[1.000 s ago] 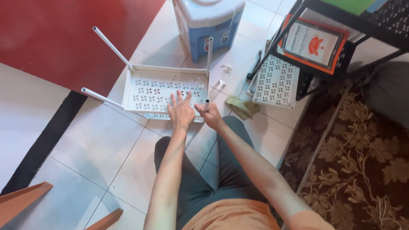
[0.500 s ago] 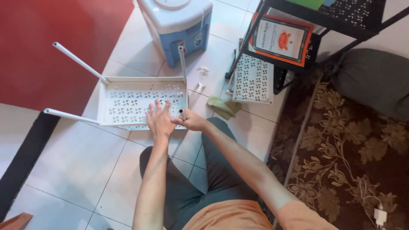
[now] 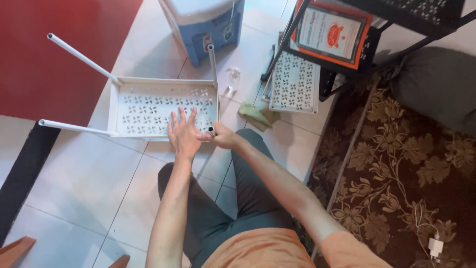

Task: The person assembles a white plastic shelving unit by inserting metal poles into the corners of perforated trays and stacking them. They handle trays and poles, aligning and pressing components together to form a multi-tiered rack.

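The left hand (image 3: 182, 133) lies open, fingers spread flat on the white perforated shelf (image 3: 148, 106) on the tiled floor. The right hand (image 3: 223, 137) grips a short pole (image 3: 211, 130) at its near corner. Forced in crooked, that pole could jam, or tip the shelf toward the blue cooler (image 3: 203, 25).

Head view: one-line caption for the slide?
Left hand flat on white perforated shelf, right hand gripping a pole at its corner.
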